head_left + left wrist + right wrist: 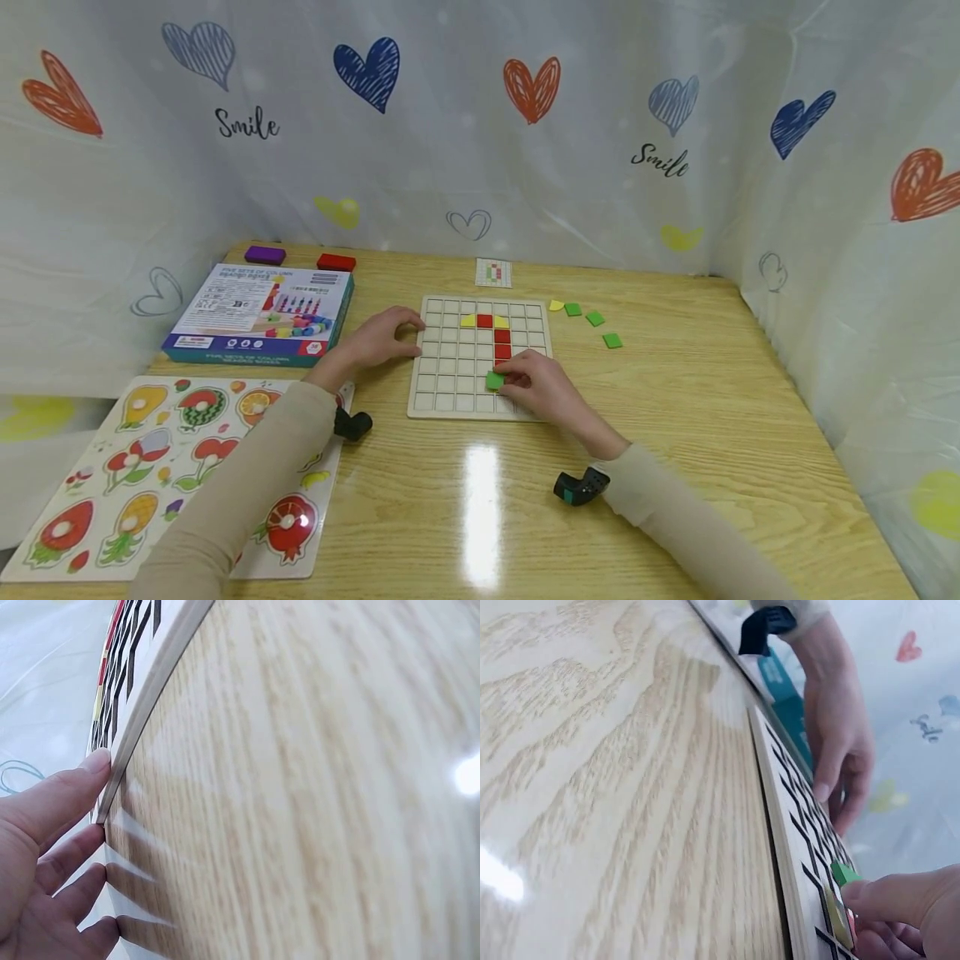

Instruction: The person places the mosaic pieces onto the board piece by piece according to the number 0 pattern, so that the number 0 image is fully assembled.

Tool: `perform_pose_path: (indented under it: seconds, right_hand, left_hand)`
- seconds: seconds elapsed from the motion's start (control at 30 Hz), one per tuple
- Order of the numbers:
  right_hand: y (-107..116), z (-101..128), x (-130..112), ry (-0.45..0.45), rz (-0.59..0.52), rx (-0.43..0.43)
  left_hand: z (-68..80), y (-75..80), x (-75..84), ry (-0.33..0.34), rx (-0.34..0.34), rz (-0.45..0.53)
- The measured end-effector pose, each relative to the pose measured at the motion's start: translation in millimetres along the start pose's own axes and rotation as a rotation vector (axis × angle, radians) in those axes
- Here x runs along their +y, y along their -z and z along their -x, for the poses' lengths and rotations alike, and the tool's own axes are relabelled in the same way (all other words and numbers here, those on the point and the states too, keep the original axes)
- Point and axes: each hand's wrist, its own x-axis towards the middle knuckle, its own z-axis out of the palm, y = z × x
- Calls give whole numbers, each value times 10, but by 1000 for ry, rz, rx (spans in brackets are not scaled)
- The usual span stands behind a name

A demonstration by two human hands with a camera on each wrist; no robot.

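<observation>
Green tile (495,381) is pinched over board (465,367), well off table's (697,408) right edge.

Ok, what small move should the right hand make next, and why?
Probably settle the pinched green tile flat into a square and let go: the right hand has it over the grid board, whose left edge the left hand touches.
</observation>
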Motion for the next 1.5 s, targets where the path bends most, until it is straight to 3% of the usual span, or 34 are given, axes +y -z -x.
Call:
perform_pose_path:
  seconds: [0.5,1.5]
  right_hand:
    - [-77,-38,-45,21,43,-74]
    - [-158,-49,-10,64,48,-5]
  left_hand:
    - [-3,4,0,17,-4,-4]
    - [10,0,3,22,-10,-4]
